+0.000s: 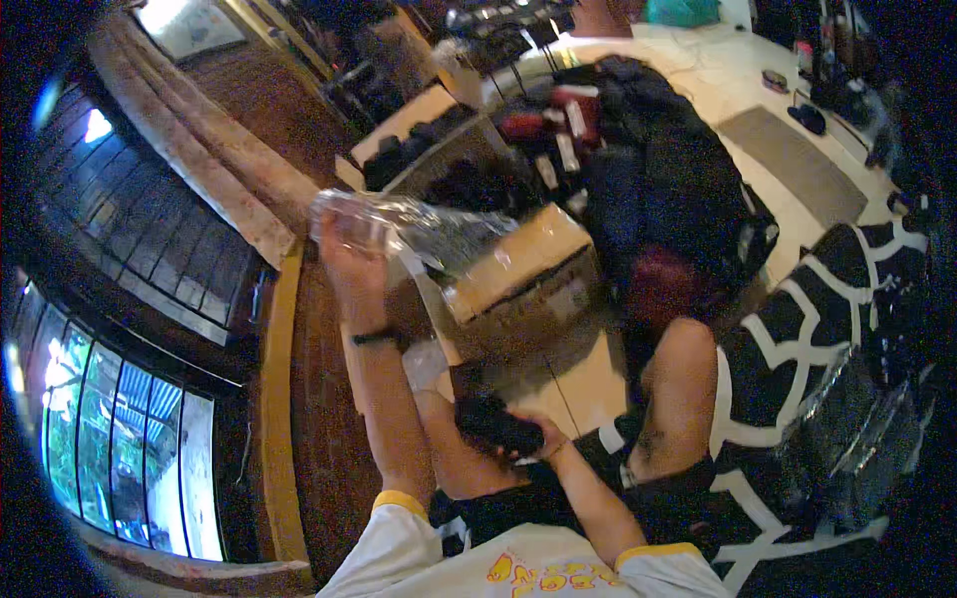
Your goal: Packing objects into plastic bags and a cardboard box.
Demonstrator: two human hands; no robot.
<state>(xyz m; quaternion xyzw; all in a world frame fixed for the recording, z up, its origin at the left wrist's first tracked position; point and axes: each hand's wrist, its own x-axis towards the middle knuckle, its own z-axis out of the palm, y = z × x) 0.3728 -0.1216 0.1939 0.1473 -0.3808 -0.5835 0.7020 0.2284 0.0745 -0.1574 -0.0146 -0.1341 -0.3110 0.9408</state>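
My left hand (351,254) is raised at the left, beyond my knee, with its fingers closed on a crinkled clear plastic bag (449,231). The bag stretches to the right over the flap of an open cardboard box (538,309). Low in front of me, between my thighs, my right hand (543,441) grips a dark bundle (498,424) that looks like soft black cloth. Its exact kind is too dark to make out.
Behind the near box stands another cardboard box (429,105) holding dark items. A large heap of black clothing or bags (668,159) lies to the right. A black-and-white patterned cover (797,349) is beside my right knee. Barred windows (120,429) line the left wall.
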